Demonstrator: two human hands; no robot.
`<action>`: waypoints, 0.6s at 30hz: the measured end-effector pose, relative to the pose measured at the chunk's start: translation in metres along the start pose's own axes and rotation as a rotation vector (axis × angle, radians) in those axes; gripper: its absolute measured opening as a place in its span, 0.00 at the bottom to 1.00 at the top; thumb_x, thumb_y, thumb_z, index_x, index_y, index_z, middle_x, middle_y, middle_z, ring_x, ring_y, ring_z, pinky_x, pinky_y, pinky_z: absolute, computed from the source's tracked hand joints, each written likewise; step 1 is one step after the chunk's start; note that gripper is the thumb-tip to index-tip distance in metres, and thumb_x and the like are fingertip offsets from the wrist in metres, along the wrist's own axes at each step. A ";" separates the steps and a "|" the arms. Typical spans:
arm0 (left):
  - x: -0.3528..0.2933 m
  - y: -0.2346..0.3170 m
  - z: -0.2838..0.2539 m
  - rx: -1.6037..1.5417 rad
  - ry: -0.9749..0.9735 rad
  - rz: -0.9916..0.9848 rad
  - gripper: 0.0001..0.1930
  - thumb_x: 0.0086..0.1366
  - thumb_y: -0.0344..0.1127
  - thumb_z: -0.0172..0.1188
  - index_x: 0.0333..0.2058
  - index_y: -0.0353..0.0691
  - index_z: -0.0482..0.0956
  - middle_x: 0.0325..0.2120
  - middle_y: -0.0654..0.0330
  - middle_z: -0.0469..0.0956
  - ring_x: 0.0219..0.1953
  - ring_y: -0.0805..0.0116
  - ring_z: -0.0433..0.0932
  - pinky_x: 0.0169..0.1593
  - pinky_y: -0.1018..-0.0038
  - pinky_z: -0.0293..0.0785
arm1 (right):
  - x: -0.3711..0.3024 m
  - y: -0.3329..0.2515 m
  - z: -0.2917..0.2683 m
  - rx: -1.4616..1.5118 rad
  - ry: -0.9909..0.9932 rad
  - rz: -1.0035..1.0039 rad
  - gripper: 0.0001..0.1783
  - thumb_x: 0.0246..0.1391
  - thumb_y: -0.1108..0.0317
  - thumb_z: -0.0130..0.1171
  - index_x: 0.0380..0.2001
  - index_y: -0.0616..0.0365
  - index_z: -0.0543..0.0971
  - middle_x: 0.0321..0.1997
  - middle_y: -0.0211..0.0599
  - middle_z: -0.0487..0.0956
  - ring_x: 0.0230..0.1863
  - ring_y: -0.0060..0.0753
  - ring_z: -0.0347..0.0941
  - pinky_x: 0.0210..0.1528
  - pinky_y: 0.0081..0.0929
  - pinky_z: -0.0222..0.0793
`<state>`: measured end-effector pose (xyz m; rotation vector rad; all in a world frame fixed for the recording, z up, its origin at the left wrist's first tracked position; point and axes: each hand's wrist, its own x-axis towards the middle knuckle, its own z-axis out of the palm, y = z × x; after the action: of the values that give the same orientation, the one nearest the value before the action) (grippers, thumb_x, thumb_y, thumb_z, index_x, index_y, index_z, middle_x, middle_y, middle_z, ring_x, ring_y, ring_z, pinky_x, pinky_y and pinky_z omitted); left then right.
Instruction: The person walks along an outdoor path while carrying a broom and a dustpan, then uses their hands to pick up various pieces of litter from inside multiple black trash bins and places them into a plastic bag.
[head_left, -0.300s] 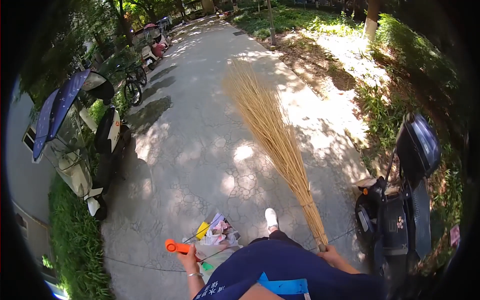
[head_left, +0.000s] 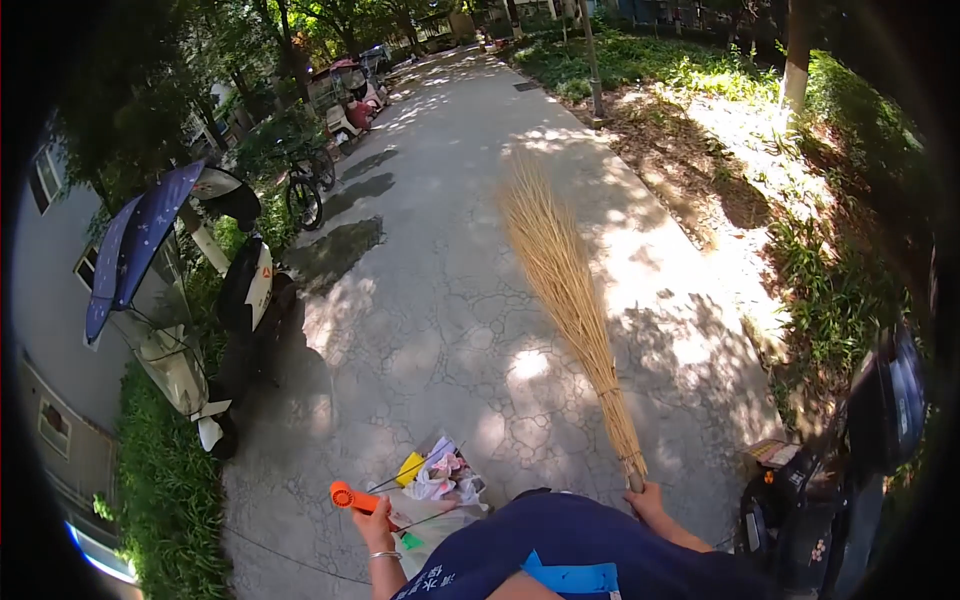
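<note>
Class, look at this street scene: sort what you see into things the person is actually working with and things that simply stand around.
In use:
- straw broom, gripped by the right hand
- orange handle in the left hand
- litter-filled dustpan

Standing about:
- covered scooter, left
- bicycle
- dark scooter, right

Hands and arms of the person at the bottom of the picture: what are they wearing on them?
Both forearms are bare, with no gloves and no sleeves reaching the wrists. The left hand has a thin silver-coloured bangle around its wrist. The right hand shows no ring, watch or band that I can make out. A dark navy garment with a light blue strip covers the body between them.
</note>
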<state>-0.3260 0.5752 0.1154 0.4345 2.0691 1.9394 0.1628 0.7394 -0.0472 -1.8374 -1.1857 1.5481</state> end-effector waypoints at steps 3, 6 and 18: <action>0.075 0.001 0.072 -0.027 0.012 -0.032 0.20 0.52 0.22 0.67 0.41 0.37 0.66 0.27 0.63 0.72 0.26 0.71 0.73 0.30 0.75 0.72 | 0.105 -0.075 0.014 -0.018 -0.050 0.065 0.09 0.40 0.71 0.65 0.22 0.63 0.74 0.13 0.34 0.71 0.11 0.28 0.67 0.12 0.28 0.61; 0.135 0.005 0.150 -0.015 0.033 -0.060 0.18 0.52 0.23 0.67 0.39 0.37 0.68 0.27 0.63 0.72 0.26 0.72 0.73 0.31 0.75 0.72 | 0.199 -0.136 0.028 -0.041 -0.085 0.115 0.10 0.42 0.73 0.64 0.18 0.60 0.71 0.12 0.33 0.69 0.11 0.28 0.66 0.11 0.27 0.60; 0.449 -0.051 0.466 -0.070 -0.075 -0.215 0.20 0.50 0.22 0.68 0.41 0.37 0.69 0.29 0.62 0.73 0.26 0.71 0.73 0.31 0.76 0.72 | 0.442 -0.272 0.100 -0.591 0.324 0.171 0.24 0.38 0.60 0.67 0.31 0.73 0.78 0.29 0.53 0.80 0.33 0.49 0.78 0.36 0.42 0.72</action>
<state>-0.5559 1.1770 0.0369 0.2541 1.9091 1.8337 -0.0197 1.2324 -0.1034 -2.5047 -1.4543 0.9706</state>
